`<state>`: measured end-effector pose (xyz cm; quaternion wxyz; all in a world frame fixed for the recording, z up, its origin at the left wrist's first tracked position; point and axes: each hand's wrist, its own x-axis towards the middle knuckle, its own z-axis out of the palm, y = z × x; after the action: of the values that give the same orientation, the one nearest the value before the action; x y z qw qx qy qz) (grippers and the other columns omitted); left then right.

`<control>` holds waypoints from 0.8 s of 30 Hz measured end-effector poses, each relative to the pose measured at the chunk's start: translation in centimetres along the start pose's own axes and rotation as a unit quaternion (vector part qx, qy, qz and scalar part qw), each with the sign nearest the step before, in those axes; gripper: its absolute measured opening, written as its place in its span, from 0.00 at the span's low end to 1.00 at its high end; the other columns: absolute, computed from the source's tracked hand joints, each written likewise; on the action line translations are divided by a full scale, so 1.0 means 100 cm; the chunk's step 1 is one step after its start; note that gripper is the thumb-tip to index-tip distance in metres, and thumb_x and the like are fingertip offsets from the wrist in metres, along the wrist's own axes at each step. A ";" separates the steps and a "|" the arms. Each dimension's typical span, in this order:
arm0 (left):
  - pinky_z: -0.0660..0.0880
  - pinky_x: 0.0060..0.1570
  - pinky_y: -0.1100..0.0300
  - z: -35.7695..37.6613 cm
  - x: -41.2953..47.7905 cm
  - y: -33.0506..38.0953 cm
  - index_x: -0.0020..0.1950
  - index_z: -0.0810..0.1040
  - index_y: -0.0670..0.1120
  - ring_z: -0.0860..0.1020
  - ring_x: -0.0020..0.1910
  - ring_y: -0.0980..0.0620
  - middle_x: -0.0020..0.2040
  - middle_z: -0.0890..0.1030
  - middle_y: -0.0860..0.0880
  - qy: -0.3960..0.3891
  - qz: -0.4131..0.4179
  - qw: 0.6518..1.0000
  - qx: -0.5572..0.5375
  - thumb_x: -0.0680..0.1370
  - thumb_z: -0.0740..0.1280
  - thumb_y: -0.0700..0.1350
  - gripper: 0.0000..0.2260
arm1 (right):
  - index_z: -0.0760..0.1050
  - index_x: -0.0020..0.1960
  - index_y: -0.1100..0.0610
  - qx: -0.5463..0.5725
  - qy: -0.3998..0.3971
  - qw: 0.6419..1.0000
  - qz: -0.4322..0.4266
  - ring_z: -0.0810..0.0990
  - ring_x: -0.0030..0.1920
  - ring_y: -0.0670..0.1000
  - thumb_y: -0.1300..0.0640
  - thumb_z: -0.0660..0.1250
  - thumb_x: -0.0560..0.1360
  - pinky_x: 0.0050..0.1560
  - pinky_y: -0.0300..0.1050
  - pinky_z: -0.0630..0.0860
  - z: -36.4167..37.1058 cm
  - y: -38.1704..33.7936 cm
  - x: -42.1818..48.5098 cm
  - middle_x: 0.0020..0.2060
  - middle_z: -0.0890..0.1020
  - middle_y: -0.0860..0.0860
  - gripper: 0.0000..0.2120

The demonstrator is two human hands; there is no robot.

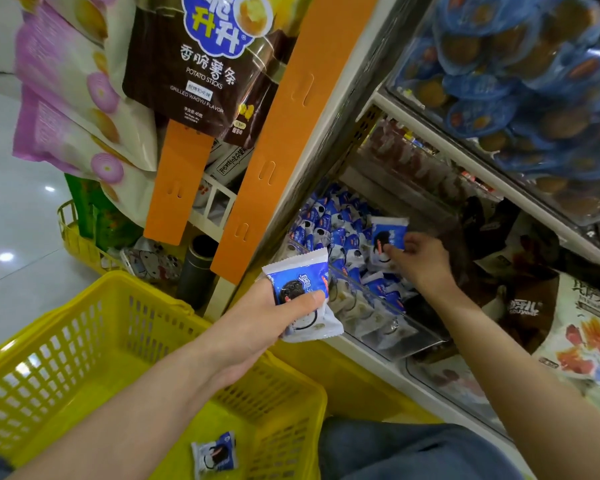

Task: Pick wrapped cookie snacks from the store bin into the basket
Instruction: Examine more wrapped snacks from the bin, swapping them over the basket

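Shopper's L hand (274, 317) grips a pack (300, 289) between bin (426, 344) and basket (84, 341), where another pack (215, 453) lies, while R hand (425, 261) pinches a third pack (387, 240) by its corner over the bin; wrappers look light and slick, contents prob. crushable, so sealed edges seem the safest hold.

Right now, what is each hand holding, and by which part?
The left hand grips a blue-and-white wrapped cookie snack round its middle; the right hand pinches a second blue-and-white packet by its lower right edge.
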<state>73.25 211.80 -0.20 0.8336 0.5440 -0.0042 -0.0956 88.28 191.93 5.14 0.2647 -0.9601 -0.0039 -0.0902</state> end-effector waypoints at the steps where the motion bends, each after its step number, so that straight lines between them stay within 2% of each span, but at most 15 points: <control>1: 0.77 0.55 0.54 0.000 -0.001 0.000 0.57 0.75 0.54 0.82 0.51 0.54 0.50 0.84 0.51 -0.002 -0.002 1.000 0.000 0.65 0.70 0.52 0.20 | 0.76 0.56 0.61 -0.012 -0.012 1.000 0.010 0.77 0.38 0.43 0.57 0.69 0.73 0.33 0.29 0.71 0.005 0.003 0.002 0.49 0.81 0.54 0.13; 3: 0.77 0.56 0.54 -0.001 -0.001 0.001 0.57 0.74 0.55 0.82 0.51 0.53 0.50 0.84 0.51 -0.004 -0.002 1.000 0.001 0.64 0.71 0.52 0.22 | 0.75 0.59 0.61 -0.020 -0.024 0.999 0.021 0.73 0.33 0.39 0.58 0.70 0.73 0.25 0.25 0.68 0.009 0.006 0.004 0.48 0.80 0.52 0.17; 4: 0.77 0.56 0.54 -0.001 -0.001 0.001 0.57 0.74 0.56 0.82 0.51 0.54 0.50 0.84 0.51 -0.005 -0.001 1.000 0.002 0.64 0.71 0.52 0.22 | 0.74 0.61 0.61 -0.031 -0.027 0.999 0.020 0.75 0.36 0.41 0.57 0.70 0.72 0.28 0.24 0.69 0.010 0.007 0.005 0.51 0.80 0.53 0.19; 5: 0.77 0.56 0.54 -0.001 -0.001 0.001 0.56 0.74 0.57 0.82 0.51 0.54 0.50 0.84 0.52 -0.006 -0.001 1.000 0.002 0.64 0.71 0.52 0.21 | 0.72 0.63 0.61 -0.049 -0.031 0.998 0.018 0.77 0.42 0.45 0.57 0.70 0.72 0.37 0.26 0.71 0.009 0.008 0.005 0.55 0.79 0.54 0.21; 7: 0.76 0.56 0.55 -0.001 -0.001 0.002 0.55 0.74 0.58 0.82 0.51 0.56 0.49 0.84 0.53 -0.007 -0.003 1.000 0.005 0.64 0.70 0.52 0.20 | 0.70 0.66 0.60 -0.084 -0.049 0.995 0.025 0.77 0.56 0.52 0.56 0.71 0.72 0.50 0.38 0.72 0.008 0.009 0.006 0.60 0.77 0.56 0.25; 8: 0.76 0.56 0.56 -0.001 -0.001 0.002 0.55 0.74 0.58 0.82 0.51 0.56 0.49 0.84 0.53 -0.006 -0.004 1.000 0.009 0.64 0.70 0.52 0.19 | 0.69 0.67 0.60 -0.105 -0.066 0.992 0.035 0.77 0.58 0.53 0.56 0.71 0.72 0.52 0.42 0.72 0.008 0.009 0.006 0.61 0.77 0.56 0.26; 12: 0.75 0.60 0.51 0.000 -0.002 0.001 0.54 0.74 0.58 0.81 0.53 0.54 0.49 0.84 0.53 0.006 -0.016 0.999 0.030 0.69 0.70 0.50 0.15 | 0.71 0.65 0.60 -0.151 -0.138 0.976 0.078 0.78 0.45 0.49 0.54 0.70 0.73 0.44 0.42 0.74 0.009 0.007 0.011 0.58 0.78 0.56 0.23; 14: 0.74 0.61 0.48 0.000 -0.002 0.000 0.54 0.74 0.59 0.80 0.54 0.52 0.50 0.84 0.52 0.009 -0.025 0.999 0.038 0.71 0.70 0.49 0.14 | 0.77 0.55 0.60 -0.114 -0.135 0.982 0.068 0.77 0.40 0.46 0.53 0.70 0.72 0.38 0.39 0.71 0.012 0.005 0.015 0.52 0.80 0.56 0.15; 16: 0.73 0.61 0.48 0.001 -0.002 -0.001 0.54 0.74 0.59 0.80 0.55 0.52 0.51 0.83 0.52 0.010 -0.026 0.999 0.038 0.71 0.70 0.50 0.14 | 0.78 0.46 0.62 -0.077 -0.123 0.987 0.066 0.78 0.38 0.48 0.52 0.70 0.72 0.33 0.38 0.70 0.019 0.001 0.018 0.48 0.81 0.59 0.12; 17: 0.73 0.61 0.49 0.001 -0.002 -0.001 0.55 0.74 0.59 0.80 0.54 0.53 0.51 0.83 0.52 0.010 -0.023 0.999 0.037 0.70 0.70 0.51 0.15 | 0.78 0.47 0.65 -0.063 -0.113 0.989 0.065 0.79 0.41 0.52 0.53 0.70 0.72 0.34 0.40 0.72 0.022 -0.002 0.019 0.48 0.81 0.61 0.14; 19: 0.74 0.61 0.50 0.001 -0.002 -0.001 0.56 0.74 0.58 0.80 0.54 0.54 0.51 0.83 0.52 0.011 -0.018 0.999 0.035 0.65 0.70 0.54 0.20 | 0.76 0.53 0.70 -0.060 -0.097 0.991 0.065 0.79 0.49 0.62 0.54 0.69 0.73 0.44 0.49 0.76 0.029 -0.003 0.020 0.50 0.80 0.66 0.19; 20: 0.74 0.61 0.50 0.000 -0.002 -0.001 0.56 0.74 0.58 0.80 0.54 0.54 0.51 0.83 0.52 0.011 -0.018 0.999 0.033 0.64 0.70 0.55 0.22 | 0.75 0.55 0.72 -0.062 -0.097 0.991 0.063 0.79 0.52 0.62 0.54 0.69 0.73 0.50 0.50 0.76 0.031 -0.003 0.020 0.52 0.79 0.67 0.21; 22: 0.73 0.62 0.49 -0.001 0.000 -0.003 0.58 0.74 0.57 0.80 0.55 0.51 0.52 0.83 0.51 0.007 -0.020 0.999 0.031 0.67 0.71 0.52 0.19 | 0.74 0.57 0.71 -0.065 -0.114 0.989 0.066 0.77 0.58 0.57 0.54 0.67 0.74 0.55 0.44 0.71 0.031 -0.002 0.020 0.56 0.79 0.64 0.21; 24: 0.74 0.61 0.50 -0.001 0.002 -0.006 0.60 0.73 0.56 0.79 0.57 0.47 0.54 0.82 0.48 0.003 -0.028 0.999 0.021 0.74 0.68 0.48 0.15 | 0.76 0.57 0.67 -0.055 -0.155 0.983 0.083 0.76 0.58 0.54 0.52 0.64 0.76 0.55 0.44 0.69 0.029 -0.001 0.020 0.57 0.79 0.59 0.19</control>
<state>73.34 211.62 -0.79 0.8189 0.5617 0.0113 -0.1170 90.79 193.38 3.11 0.2141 -0.9726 0.0402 0.0816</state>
